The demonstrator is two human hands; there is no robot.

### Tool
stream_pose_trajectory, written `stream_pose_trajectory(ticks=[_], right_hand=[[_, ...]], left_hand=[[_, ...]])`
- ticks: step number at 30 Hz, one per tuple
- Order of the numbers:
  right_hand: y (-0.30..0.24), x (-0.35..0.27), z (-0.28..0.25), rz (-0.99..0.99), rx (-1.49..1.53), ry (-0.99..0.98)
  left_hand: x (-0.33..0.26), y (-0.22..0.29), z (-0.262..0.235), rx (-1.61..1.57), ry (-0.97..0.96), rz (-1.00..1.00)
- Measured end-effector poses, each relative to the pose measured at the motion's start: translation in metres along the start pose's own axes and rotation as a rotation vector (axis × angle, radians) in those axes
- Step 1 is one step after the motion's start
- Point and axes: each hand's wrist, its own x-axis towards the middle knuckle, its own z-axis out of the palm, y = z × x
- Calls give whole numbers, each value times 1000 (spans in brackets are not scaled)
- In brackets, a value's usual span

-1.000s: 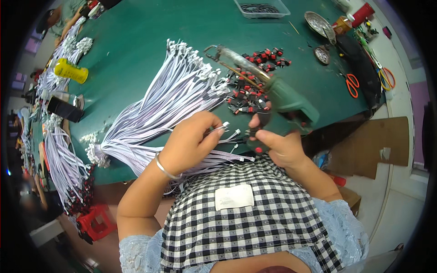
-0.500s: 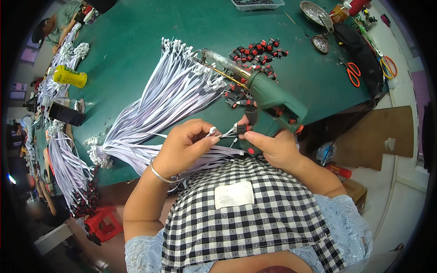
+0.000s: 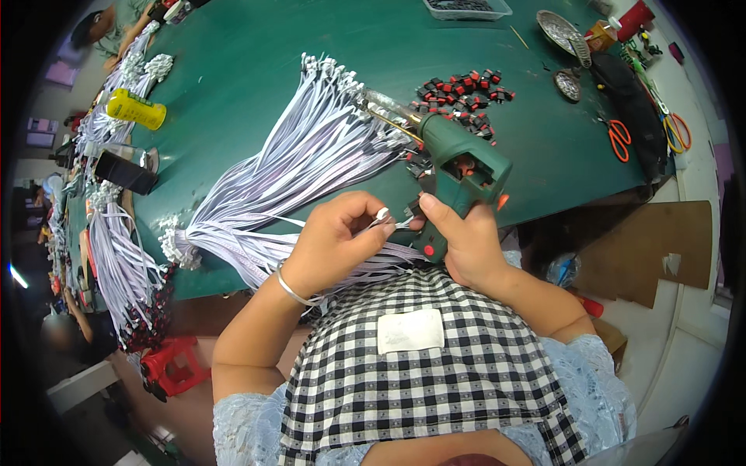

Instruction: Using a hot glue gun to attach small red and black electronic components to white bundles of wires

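Note:
My left hand (image 3: 330,237) pinches the end of a white cable with a small white connector (image 3: 381,214) between thumb and fingers. Held in my right hand (image 3: 475,247) is a green soldering gun (image 3: 470,159), its metal tip pointing to the upper left over the cable ends. The same hand's thumb and a mostly hidden finger pinch a small black switch (image 3: 413,209), close to the left fingertips. Thin white leads run between the two hands. Beneath and beyond the left hand fans a large bundle of white cables (image 3: 284,159), tied together at its left end.
Black-and-red switches (image 3: 466,92) lie piled beyond the gun. A yellow bottle (image 3: 137,109) and a black box-like object (image 3: 124,172) stand left, beside more cable bundles (image 3: 120,260). Orange-handled scissors (image 3: 618,140), metal dishes (image 3: 561,33) and a clear tray (image 3: 468,9) occupy the far right.
The view has shifted, so the table's contents sit farther right and higher. The soldering gun stands more upright, and the switch in my right hand has tilted.

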Motion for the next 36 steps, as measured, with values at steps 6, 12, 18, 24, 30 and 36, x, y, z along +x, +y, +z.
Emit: stream_pose_trajectory(ticks=[6, 12, 18, 24, 30, 36], right_hand=[[7, 4, 3, 4, -80, -3], [7, 2, 3, -10, -231, 16], [15, 5, -9, -216, -509, -103], [13, 6, -1, -156, -320, 0], [-12, -2, -37, -408, -666, -125], [-14, -51, -92, -373, -769, -135]], left_hand=[[1, 8, 6, -72, 31, 32], [5, -1, 6, -72, -9, 52], [8, 1, 9, -71, -7, 22], [12, 0, 8, -4, 3, 26], [16, 1, 2, -223, 37, -89], [22, -1, 0, -378, 69, -170]])
